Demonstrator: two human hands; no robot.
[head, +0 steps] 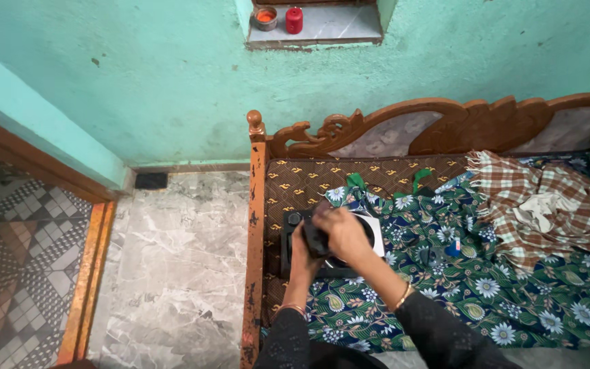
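Observation:
Both my hands are together over a flat black device with a white round panel that lies on the bed. My right hand is curled over a small dark object above the device. From below, my left hand grips the same dark object, partly hidden by the right hand. What the dark object is cannot be told. Both wrists carry thin bangles, and my sleeves are black.
A green floral sheet and a brown checked cloth cover the bed. A carved wooden headboard meets the turquoise wall. The wall niche holds a small bowl and a red jar. Marble floor lies left.

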